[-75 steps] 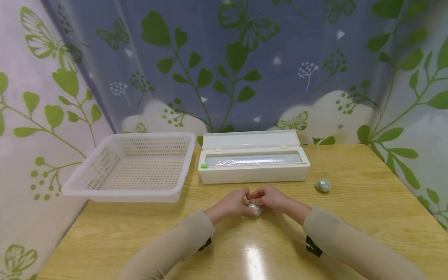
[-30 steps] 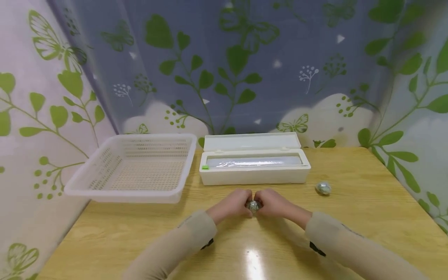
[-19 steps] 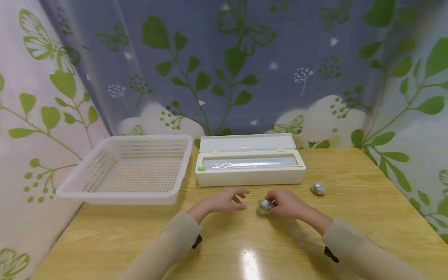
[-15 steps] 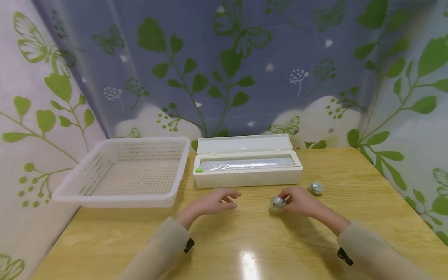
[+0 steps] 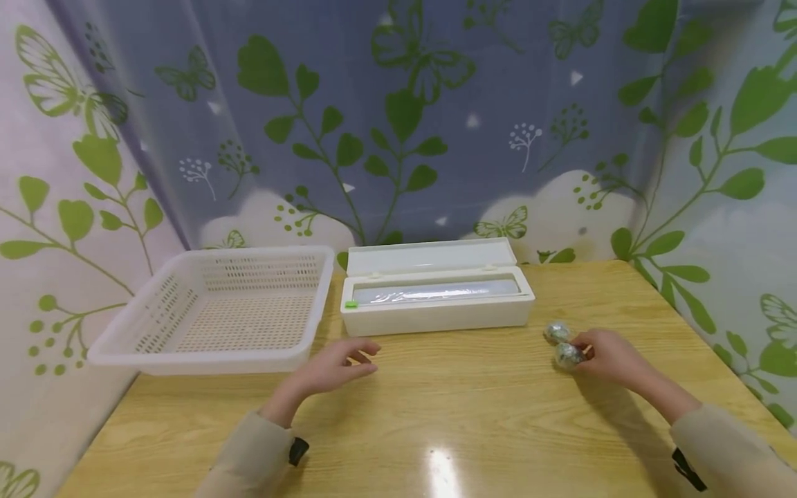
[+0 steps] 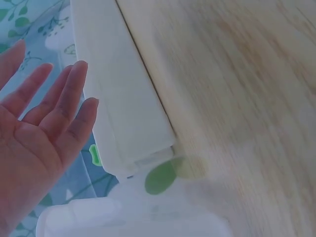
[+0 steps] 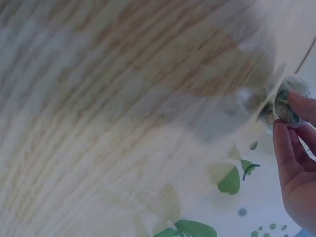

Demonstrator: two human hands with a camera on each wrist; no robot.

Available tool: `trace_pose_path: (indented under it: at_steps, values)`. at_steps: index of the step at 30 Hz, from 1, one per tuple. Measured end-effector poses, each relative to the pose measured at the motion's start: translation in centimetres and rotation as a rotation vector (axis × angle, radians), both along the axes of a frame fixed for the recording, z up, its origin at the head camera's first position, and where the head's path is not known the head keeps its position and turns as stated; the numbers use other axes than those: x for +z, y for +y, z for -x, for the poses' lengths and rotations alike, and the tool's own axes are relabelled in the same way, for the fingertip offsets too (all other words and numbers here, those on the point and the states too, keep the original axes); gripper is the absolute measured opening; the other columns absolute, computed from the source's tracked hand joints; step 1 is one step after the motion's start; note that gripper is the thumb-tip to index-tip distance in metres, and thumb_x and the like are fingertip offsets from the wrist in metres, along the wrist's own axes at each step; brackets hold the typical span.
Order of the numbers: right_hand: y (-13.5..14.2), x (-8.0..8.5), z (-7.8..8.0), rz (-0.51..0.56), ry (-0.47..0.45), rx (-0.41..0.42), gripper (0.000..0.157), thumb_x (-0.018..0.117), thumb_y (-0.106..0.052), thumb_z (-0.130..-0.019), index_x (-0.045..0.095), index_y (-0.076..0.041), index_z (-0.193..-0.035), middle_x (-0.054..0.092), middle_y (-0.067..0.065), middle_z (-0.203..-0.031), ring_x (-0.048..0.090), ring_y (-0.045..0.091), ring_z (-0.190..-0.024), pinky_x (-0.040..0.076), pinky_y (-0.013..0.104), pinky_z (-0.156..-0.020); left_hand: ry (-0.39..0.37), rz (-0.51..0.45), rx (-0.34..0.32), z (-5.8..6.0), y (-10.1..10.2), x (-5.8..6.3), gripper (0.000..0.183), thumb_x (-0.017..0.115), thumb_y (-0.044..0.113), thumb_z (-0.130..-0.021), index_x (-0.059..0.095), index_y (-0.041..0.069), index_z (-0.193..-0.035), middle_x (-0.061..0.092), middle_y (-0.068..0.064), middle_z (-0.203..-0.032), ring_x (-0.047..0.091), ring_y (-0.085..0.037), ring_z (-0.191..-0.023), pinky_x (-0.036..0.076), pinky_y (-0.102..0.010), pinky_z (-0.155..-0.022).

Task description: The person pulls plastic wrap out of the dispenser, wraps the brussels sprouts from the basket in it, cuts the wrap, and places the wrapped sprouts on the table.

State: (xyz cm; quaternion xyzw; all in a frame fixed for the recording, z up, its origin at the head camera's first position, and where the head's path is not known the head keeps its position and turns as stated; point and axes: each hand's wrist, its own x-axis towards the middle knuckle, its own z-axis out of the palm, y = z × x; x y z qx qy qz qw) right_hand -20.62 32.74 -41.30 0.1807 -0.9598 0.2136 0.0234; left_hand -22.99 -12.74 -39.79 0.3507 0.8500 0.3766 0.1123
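Observation:
My right hand (image 5: 613, 360) pinches a small round bundle (image 5: 568, 355) wrapped in clear film, between thumb and fingertips. A second wrapped bundle (image 5: 556, 333) sits right behind it on the table, and the two overlap in the head view. In the right wrist view the held bundle (image 7: 285, 106) shows dark green and pale patches under crinkled film. My left hand (image 5: 333, 366) hovers over the table in front of the film dispenser, fingers loosely bent and holding nothing. The left wrist view has its palm (image 6: 29, 153) and spread fingers beside the dispenser.
A white cling film dispenser (image 5: 438, 320) stands at the back centre, lid raised, with a green slider (image 5: 351, 304) at its left end. To its left is a white perforated basket (image 5: 205, 363). Patterned curtains (image 5: 349, 124) surround the wooden table (image 5: 473, 408).
Both hands were together on the bundle at the centre. The left hand let go and moved left; the right carried the bundle right, up to the other one.

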Motion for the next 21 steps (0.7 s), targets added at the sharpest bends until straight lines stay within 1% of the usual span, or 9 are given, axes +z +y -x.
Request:
trace_pose_path:
  at_steps: [4,7,9,12,14,18,21]
  values:
    - [0.5,-0.6,0.3,-0.037,0.012,0.030,0.025,0.074,-0.006,-0.066,0.063,0.004,-0.085,0.061,0.008,-0.077,0.057,0.022,-0.068,0.047,0.033,-0.056,0.000,0.000,0.001,-0.1,-0.1,0.0,0.035,0.054,0.022,-0.089,0.052,-0.001,-0.116,0.053,-0.019,-0.113,0.056,-0.026,-0.096,0.044,-0.042,-0.081]
    - [0.7,-0.8,0.2,-0.074,0.004,0.043,0.032,0.074,-0.005,-0.065,0.060,0.008,-0.090,0.060,0.010,-0.078,0.057,0.025,-0.069,0.047,0.034,-0.056,0.006,0.009,0.004,-0.2,-0.1,-0.2,0.035,0.054,0.022,-0.089,0.052,-0.002,-0.115,0.053,-0.019,-0.113,0.056,-0.025,-0.095,0.044,-0.044,-0.081]
    - [0.8,-0.7,0.0,-0.097,-0.004,0.050,0.036,0.074,-0.004,-0.064,0.058,0.011,-0.094,0.060,0.013,-0.080,0.057,0.028,-0.071,0.047,0.037,-0.058,0.006,0.014,0.005,-0.2,0.0,-0.2,0.035,0.054,0.022,-0.089,0.052,-0.001,-0.115,0.053,-0.019,-0.113,0.056,-0.025,-0.095,0.044,-0.044,-0.081]
    - [0.7,-0.5,-0.3,-0.135,0.000,0.041,0.042,0.074,-0.007,-0.063,0.057,0.011,-0.097,0.060,0.015,-0.084,0.057,0.031,-0.075,0.047,0.041,-0.061,0.005,0.012,0.002,-0.2,0.1,-0.2,0.035,0.054,0.022,-0.089,0.052,-0.002,-0.114,0.053,-0.018,-0.113,0.056,-0.025,-0.096,0.043,-0.045,-0.082]
    - [0.5,-0.4,-0.7,-0.163,0.004,0.026,0.045,0.075,-0.011,-0.064,0.057,0.011,-0.099,0.061,0.016,-0.086,0.057,0.032,-0.078,0.047,0.043,-0.063,0.004,0.009,-0.001,-0.3,0.1,-0.2,0.035,0.054,0.022,-0.089,0.052,-0.002,-0.115,0.053,-0.019,-0.113,0.056,-0.026,-0.096,0.043,-0.045,-0.082]
    - [0.2,-0.3,-1.3,-0.222,0.032,-0.027,0.051,0.075,-0.020,-0.066,0.056,0.009,-0.104,0.059,0.022,-0.092,0.057,0.036,-0.081,0.046,0.046,-0.064,0.003,0.011,-0.004,-0.3,0.3,-0.1,0.037,0.054,0.024,-0.089,0.051,-0.002,-0.116,0.053,-0.018,-0.114,0.055,-0.027,-0.098,0.042,-0.048,-0.083]
    - [-0.3,-0.1,-1.8,-0.216,0.065,-0.076,0.049,0.071,-0.023,-0.071,0.056,0.006,-0.108,0.056,0.025,-0.099,0.056,0.038,-0.082,0.046,0.048,-0.061,0.025,0.032,0.011,-0.5,0.6,0.0,0.038,0.054,0.024,-0.089,0.051,-0.001,-0.116,0.053,-0.016,-0.115,0.053,-0.027,-0.101,0.040,-0.048,-0.084]
